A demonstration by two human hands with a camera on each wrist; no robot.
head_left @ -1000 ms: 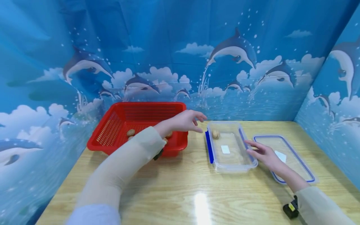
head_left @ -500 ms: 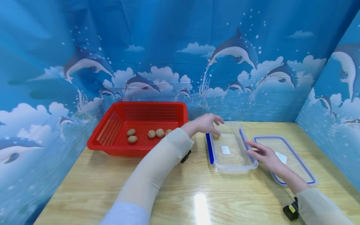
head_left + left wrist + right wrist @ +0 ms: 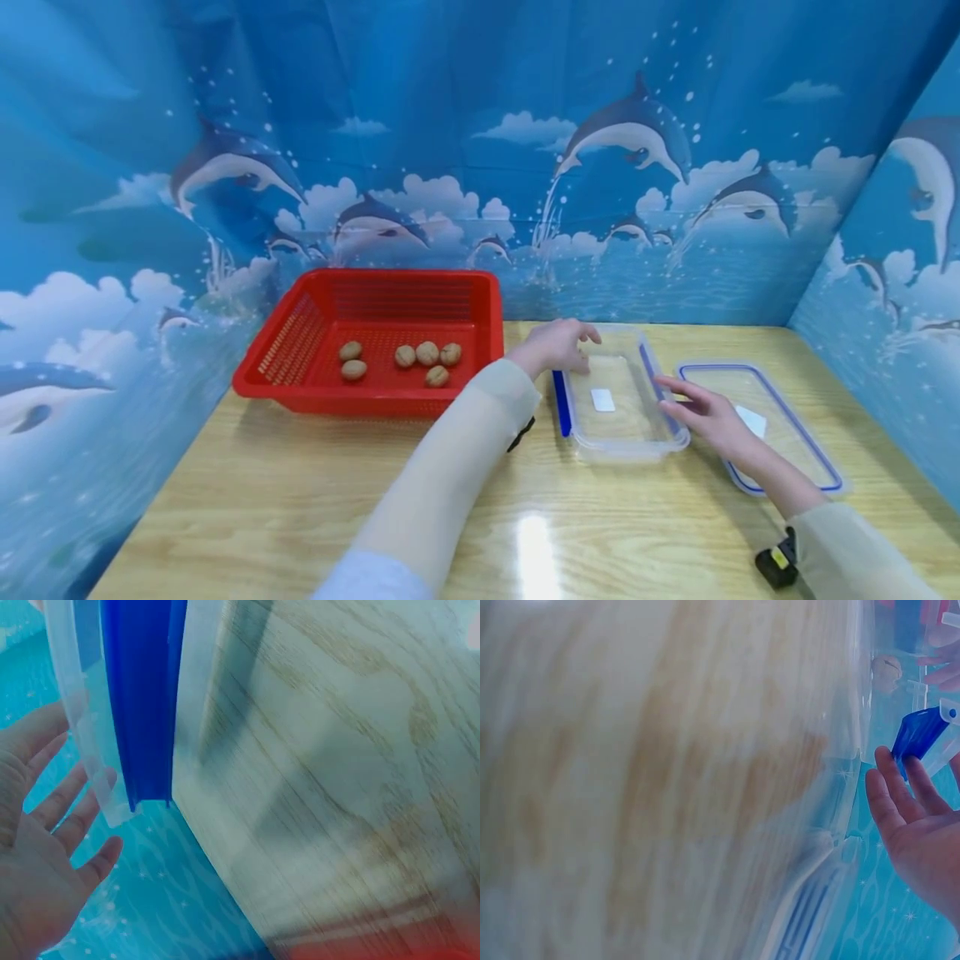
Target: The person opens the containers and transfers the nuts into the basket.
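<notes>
In the head view my left hand (image 3: pixel 561 345) reaches over the left rim of a clear plastic food container (image 3: pixel 626 425). The left wrist view shows its fingers spread and fairly straight, holding nothing, beside the container's wall and blue side latch (image 3: pixel 146 705). A walnut (image 3: pixel 886 673) lies in the container, seen in the right wrist view near the left fingertips; my left hand hides it in the head view. My right hand (image 3: pixel 708 421) rests relaxed at the container's right side, its straight fingers touching the blue latch (image 3: pixel 920 735) there.
A red plastic basket (image 3: pixel 255 385) with several walnuts (image 3: pixel 427 353) stands left on the wooden table (image 3: pixel 450 517). The container's clear lid (image 3: pixel 787 450) lies to the right, partly under my right forearm. A dolphin-print curtain (image 3: pixel 450 125) closes off the back.
My left hand has moved right from beside the basket to over the container's left rim, covering the walnut inside. More walnuts in the basket are uncovered. My right hand has stayed in place.
</notes>
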